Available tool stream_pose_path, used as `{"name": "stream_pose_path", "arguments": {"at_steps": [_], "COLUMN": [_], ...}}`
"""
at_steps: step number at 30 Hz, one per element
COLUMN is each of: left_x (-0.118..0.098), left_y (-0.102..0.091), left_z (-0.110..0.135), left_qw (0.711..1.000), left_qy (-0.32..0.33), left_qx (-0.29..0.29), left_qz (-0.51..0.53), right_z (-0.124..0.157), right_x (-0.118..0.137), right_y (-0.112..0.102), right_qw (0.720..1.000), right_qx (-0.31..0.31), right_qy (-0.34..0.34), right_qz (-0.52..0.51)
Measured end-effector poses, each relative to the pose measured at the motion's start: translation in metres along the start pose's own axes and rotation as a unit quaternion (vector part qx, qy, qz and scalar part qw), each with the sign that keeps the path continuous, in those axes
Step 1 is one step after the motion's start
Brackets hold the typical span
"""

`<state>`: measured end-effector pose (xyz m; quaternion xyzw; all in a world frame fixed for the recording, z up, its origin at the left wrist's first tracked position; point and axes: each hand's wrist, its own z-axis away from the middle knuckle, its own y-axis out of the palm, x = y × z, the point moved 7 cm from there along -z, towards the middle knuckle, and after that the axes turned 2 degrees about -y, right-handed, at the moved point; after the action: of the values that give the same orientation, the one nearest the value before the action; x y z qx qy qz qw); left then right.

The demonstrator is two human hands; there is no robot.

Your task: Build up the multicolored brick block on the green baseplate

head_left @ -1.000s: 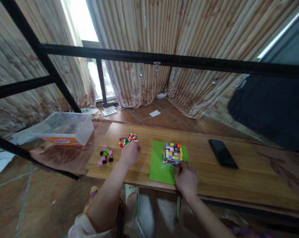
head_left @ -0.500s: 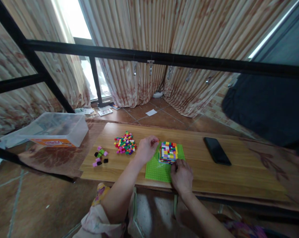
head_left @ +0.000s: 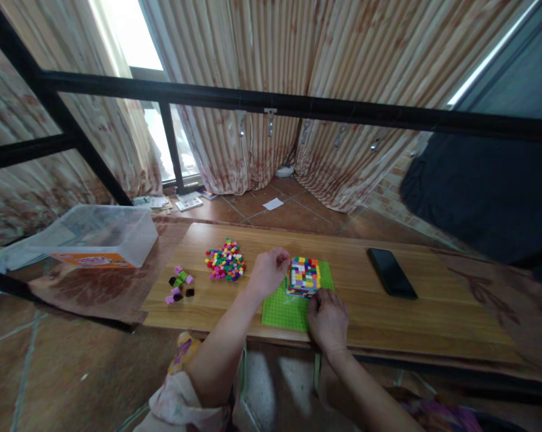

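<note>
A many-coloured block of small bricks (head_left: pixel 304 276) stands on a green baseplate (head_left: pixel 282 309) on a low wooden table (head_left: pixel 433 312). My left hand (head_left: pixel 270 271) is at the block's left upper edge, fingers pinched together on something too small to make out. My right hand (head_left: pixel 327 319) rests closed against the baseplate's near right edge, just below the block. A pile of loose coloured bricks (head_left: pixel 226 262) lies left of my left hand.
A few black, pink and green bricks (head_left: pixel 180 285) lie near the table's left end. A black phone (head_left: pixel 391 273) lies to the right. A clear plastic box (head_left: pixel 95 234) sits on the floor at left. A black metal frame (head_left: pixel 271 105) crosses the view.
My left hand has moved right from the loose brick pile to the block's left edge. My right hand has stayed at the baseplate. The camera shifted slightly.
</note>
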<state>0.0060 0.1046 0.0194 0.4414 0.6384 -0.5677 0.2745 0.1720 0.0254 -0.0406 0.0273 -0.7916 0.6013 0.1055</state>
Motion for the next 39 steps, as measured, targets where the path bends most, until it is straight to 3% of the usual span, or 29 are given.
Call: {"name": "stream_pose_path", "arguments": {"at_steps": [16,29,39], "left_x": [0.0000,-0.0064,-0.0089], "left_y": [0.0060,0.0000,0.0042], "left_z": [0.0008,-0.0012,-0.0011], "left_qw": [1.000,1.000,0.999], "left_qy": [0.008,-0.006,0.000], "left_qx": [0.005,-0.026,-0.017], "left_qz": [0.025,-0.013,-0.031], "right_z": [0.0002,0.0005,0.0003], "right_x": [-0.0004,-0.0006,-0.0003], "right_y": [-0.0001,0.0001,0.0002], "right_qw": [1.000,1.000,1.000], "right_qx": [-0.008,-0.008,-0.011], "right_qy": [-0.002,-0.002,-0.005], "right_qz": [-0.006,-0.004,-0.001]}}
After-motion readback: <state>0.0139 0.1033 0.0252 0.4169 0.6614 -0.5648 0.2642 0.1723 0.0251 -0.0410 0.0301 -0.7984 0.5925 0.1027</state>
